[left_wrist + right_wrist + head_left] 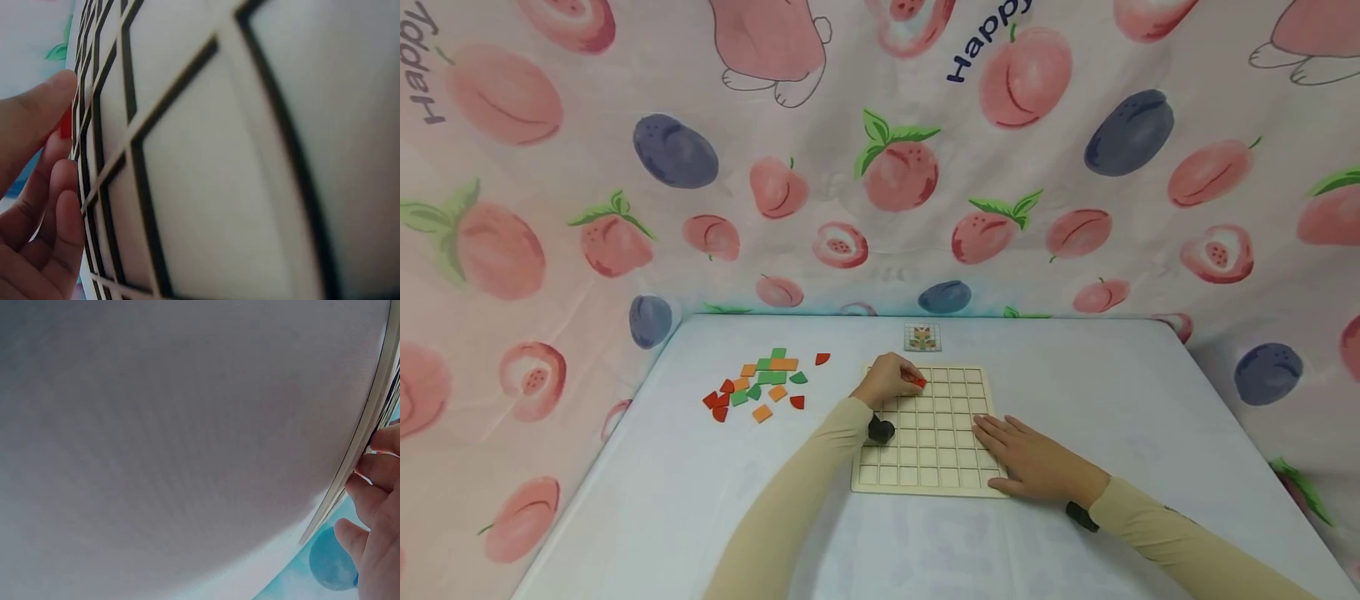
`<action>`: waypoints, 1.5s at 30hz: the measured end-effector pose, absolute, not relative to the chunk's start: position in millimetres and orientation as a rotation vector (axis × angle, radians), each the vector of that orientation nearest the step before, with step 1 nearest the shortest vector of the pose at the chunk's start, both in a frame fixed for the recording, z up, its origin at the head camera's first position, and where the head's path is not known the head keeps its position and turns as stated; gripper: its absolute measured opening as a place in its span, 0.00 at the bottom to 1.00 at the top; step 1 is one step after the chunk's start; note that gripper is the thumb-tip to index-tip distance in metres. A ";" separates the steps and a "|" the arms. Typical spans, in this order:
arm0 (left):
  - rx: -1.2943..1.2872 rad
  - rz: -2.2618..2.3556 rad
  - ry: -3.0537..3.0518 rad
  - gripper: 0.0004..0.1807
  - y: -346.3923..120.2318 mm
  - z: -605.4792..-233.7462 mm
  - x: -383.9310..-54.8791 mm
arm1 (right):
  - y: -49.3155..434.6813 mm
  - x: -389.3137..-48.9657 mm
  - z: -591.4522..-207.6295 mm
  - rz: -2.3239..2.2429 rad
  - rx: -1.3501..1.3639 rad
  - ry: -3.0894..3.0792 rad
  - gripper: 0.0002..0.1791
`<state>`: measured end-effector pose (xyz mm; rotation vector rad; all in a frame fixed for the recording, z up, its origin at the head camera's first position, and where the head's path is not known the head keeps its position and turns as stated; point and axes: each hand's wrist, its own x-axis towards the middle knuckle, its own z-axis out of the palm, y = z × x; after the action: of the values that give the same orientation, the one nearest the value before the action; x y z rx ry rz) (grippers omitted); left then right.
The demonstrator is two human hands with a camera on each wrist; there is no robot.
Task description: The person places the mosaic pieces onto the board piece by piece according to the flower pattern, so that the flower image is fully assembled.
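Note:
A pale wooden grid board (928,457) with square cells lies on the table. Over its upper part, my left hand (891,381) pinches a small red piece (919,382) between thumb and fingers. The left wrist view shows only a sliver of that red piece (65,124), near the board's surface (206,187); the fingers cover the rest. My right hand (1037,461) rests with fingers extended on the board's right edge. From the right wrist, those fingers (375,497) are seen touching the board's rim (365,434).
Left of the board lie several loose flat pieces: green rectangles (772,377), orange squares (762,413) and red quarter-rounds (823,358). Behind the board is a small pattern card (922,337). A fruit-printed cloth (887,225) hangs behind the white table (647,500).

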<state>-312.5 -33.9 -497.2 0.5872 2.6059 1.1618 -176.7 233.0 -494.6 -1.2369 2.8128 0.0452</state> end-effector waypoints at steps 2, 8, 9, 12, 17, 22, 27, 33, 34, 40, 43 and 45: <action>0.590 1.157 2.612 0.09 -30.8 -497.5 -311.2 | 233.6 -176.6 -495.2 0.048 -1.237 2.818 0.41; 0.548 1.180 2.602 0.08 -25.1 -496.0 -307.5 | 233.8 -176.4 -496.5 0.041 -1.266 2.840 0.41; 0.543 1.183 2.600 0.08 -24.7 -495.8 -307.3 | 233.7 -176.6 -496.9 0.040 -1.264 2.840 0.41; 0.546 1.186 2.598 0.08 -24.7 -496.4 -308.0 | 233.8 -177.1 -498.2 0.047 -1.242 2.835 0.42; 0.602 1.171 2.612 0.08 -26.2 -498.4 -311.0 | 234.3 -178.0 -498.2 0.065 -1.247 2.835 0.42; 0.647 1.166 2.611 0.07 -26.8 -497.9 -312.1 | 233.8 -177.7 -496.0 0.059 -1.235 2.820 0.42; 0.640 1.161 2.616 0.06 -26.7 -497.8 -312.4 | 232.3 -176.9 -495.0 0.042 -1.214 2.805 0.42; 0.628 1.149 2.631 0.05 -26.8 -499.9 -313.3 | 232.9 -177.0 -496.6 0.044 -1.233 2.817 0.42; 0.626 1.152 2.631 0.05 -27.0 -500.0 -313.5 | 233.3 -177.1 -497.1 0.046 -1.238 2.823 0.42; 0.616 1.162 2.626 0.05 -27.5 -501.9 -314.8 | 234.0 -177.9 -498.8 0.063 -1.213 2.823 0.42; 0.606 1.156 2.625 0.06 -27.6 -501.8 -314.8 | 233.9 -178.3 -498.8 0.052 -1.194 2.811 0.42; 0.600 1.162 2.615 0.06 -27.5 -501.0 -314.1 | 234.0 -178.4 -498.6 0.055 -1.189 2.807 0.42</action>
<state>-314.1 -27.5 -501.0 0.5998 2.6147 1.1622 -178.4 234.0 -498.6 -1.1886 2.8072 0.0547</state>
